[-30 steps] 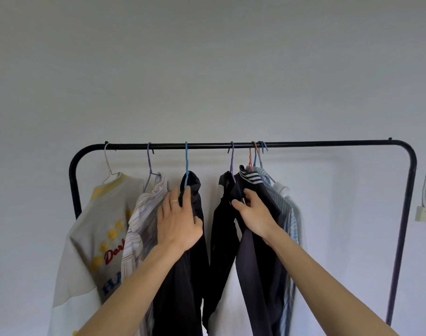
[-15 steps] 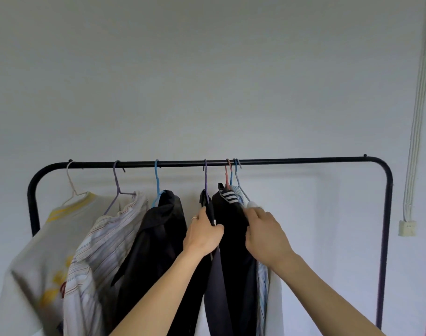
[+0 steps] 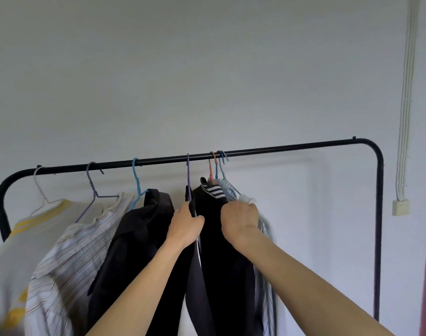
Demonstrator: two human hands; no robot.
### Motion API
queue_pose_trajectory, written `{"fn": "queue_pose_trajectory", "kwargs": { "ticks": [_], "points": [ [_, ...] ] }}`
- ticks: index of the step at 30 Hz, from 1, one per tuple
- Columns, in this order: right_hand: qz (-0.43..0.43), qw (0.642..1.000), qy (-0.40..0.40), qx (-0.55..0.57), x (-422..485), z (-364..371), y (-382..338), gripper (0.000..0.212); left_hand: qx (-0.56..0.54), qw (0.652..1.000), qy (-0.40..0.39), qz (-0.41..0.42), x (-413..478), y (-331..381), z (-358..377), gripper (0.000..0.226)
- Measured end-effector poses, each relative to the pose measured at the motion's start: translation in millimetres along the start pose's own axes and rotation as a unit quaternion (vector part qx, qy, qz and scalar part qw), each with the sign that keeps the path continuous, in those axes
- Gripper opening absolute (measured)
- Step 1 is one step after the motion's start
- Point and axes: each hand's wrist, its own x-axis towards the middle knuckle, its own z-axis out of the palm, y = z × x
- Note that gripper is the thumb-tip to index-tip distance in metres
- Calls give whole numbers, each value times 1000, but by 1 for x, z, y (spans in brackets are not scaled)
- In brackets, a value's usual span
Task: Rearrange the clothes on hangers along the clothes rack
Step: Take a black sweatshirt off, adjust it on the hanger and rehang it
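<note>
— Purple wire is what the left hand (image 3: 185, 226) has: the fingers (image 3: 183, 210) are curled tight round the base of the thin purple wire hanger (image 3: 188, 180) and the dark collar under it, a ring on one finger.

— And the right hand (image 3: 240, 220)?

— Fisted as well, knuckles up, closed on the shoulders of the bunched clothes just right of centre: the black garment with white-striped collar (image 3: 213, 191) and the pale blue striped shirt (image 3: 227, 194) behind it. Exactly which layers sit inside the fist I cannot tell.

— What differs from a second ago?

— Then the left hand lay on the black jacket on the blue hanger (image 3: 137, 180) and the hands were apart. Now it has crossed to the purple hanger, and the two fists sit just beside each other. That jacket (image 3: 144, 229) hangs free, left of the left hand.

— The rest of the rail?

— Black metal clothes rack (image 3: 292, 147) runs across the middle of the frame, tilting up to the right. At lower left hang a striped white shirt (image 3: 71, 260) and a cream sweatshirt with yellow trim (image 3: 25, 234). A pink and two bluish hooks (image 3: 216, 157) crowd together above the right hand. The rail's right stretch is bare.
</note>
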Motion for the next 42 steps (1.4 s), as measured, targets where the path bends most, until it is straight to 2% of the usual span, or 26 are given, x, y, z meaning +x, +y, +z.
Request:
{"fn": "queue_pose_trajectory", "kwargs": {
  "ticks": [2,5,7,9,10,11,21,24,27,29,33,35,37,40,42],
  "points": [
    [29,999,-30,33,9,3,-1,22,1,1000,-5,6,2,-1,0,24],
    [53,977,-78,190,20,7,0,30,-11,1000,-8,15,5,-4,0,25],
    [75,922,-118,362,29,14,2,35,-21,1000,-8,18,7,-6,-1,24],
    [106,827,-144,533,37,21,8,37,-31,999,-7,24,11,-8,0,28],
    [113,791,-144,584,41,24,12,37,-39,999,-4,27,12,-9,1,30],
    [118,771,-141,610,46,26,16,36,-49,998,0,29,14,-9,1,32],
    [186,743,-30,642,82,18,53,28,-110,994,25,15,15,-4,11,45],
    [170,757,-40,629,96,7,67,26,-115,993,20,12,14,-1,16,48],
    [173,782,-74,594,105,5,68,14,-114,993,13,10,13,-1,17,52],
    [174,810,-86,553,112,18,67,12,-113,993,19,14,14,-3,14,52],
    [190,884,-147,402,116,56,66,48,-107,994,16,16,15,-7,9,56],
    [199,914,-154,318,96,56,64,50,-111,994,11,16,13,-4,11,58],
    [199,938,-127,253,81,65,67,48,-117,993,9,22,10,-1,14,58],
    [184,951,-111,221,64,86,80,43,-120,992,3,29,6,2,20,63],
    [195,933,-121,277,51,101,91,39,-124,992,1,30,6,3,23,64]
  ]
}}
